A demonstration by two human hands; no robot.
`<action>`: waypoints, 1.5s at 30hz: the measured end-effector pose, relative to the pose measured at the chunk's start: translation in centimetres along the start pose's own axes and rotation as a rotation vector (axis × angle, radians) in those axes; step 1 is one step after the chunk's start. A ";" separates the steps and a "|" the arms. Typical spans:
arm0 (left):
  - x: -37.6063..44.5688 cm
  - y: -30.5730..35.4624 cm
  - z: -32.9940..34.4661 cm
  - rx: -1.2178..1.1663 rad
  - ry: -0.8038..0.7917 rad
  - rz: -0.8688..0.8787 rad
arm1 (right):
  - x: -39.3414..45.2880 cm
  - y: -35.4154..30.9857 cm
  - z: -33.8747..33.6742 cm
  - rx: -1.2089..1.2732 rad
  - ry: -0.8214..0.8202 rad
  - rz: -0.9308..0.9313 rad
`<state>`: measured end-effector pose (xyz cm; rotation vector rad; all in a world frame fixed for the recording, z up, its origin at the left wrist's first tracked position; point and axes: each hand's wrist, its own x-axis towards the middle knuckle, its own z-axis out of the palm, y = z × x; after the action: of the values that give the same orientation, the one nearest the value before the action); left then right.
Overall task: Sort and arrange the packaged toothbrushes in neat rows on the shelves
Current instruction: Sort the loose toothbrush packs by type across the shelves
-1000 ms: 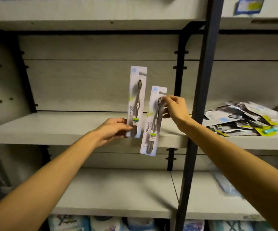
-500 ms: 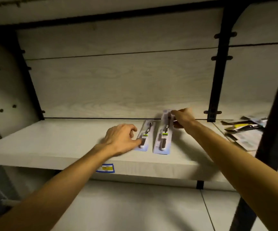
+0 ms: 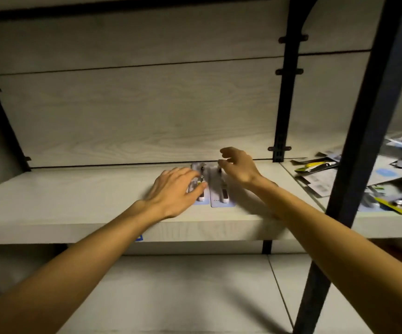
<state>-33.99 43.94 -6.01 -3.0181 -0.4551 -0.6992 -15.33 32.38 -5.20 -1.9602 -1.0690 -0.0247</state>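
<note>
**Two packaged toothbrushes laid side by side at the back of the middle shelf**

Two long, pale-blue carded blister packs, each holding a dark-handled toothbrush, lie flat on the pale wood-grain shelf (image 3: 74, 201), their top ends close to its back edge and their lower ends short of its front edge. The left pack (image 3: 201, 189) and the right pack (image 3: 220, 192) lie parallel and just beside each other, forming the start of a row. The left hand (image 3: 174, 189) rests palm-down on the shelf with straight fingers lying over the left pack, pressing or steadying it rather than gripping. The right hand (image 3: 239, 166) hovers over the upper end of the right pack with fingers loosely spread and holding nothing; motion blur makes it uncertain whether a fingertip touches the card. Beyond the dark metal upright (image 3: 373, 131), toward the right end of the same shelf level, lies a loose heap of mixed packaged toothbrushes (image 3: 354, 174), some with yellow accents, overlapping at all angles. Judged from this layout, the task is at an early stage: two packs are placed, most of the shelf remains to be filled, and the heap remains to be sorted.
</note>
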 end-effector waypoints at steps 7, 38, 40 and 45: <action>-3.8 7.2 -3.6 0.110 0.180 0.179 | -11.8 -2.4 -6.2 -0.314 -0.009 -0.271; 9.1 47.3 2.4 0.240 0.039 0.384 | -26.8 26.2 -45.7 -0.808 0.173 0.151; 11.1 49.0 3.6 0.231 0.033 0.377 | -25.5 27.9 -47.0 -0.812 0.157 0.125; 15.1 51.6 6.1 0.151 0.030 0.271 | -21.5 30.9 -47.8 -0.778 0.125 0.089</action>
<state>-3.80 -0.86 -2.13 -2.8452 -0.0888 -0.6559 9.66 -23.01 -5.40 -2.6460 -0.9631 -0.5832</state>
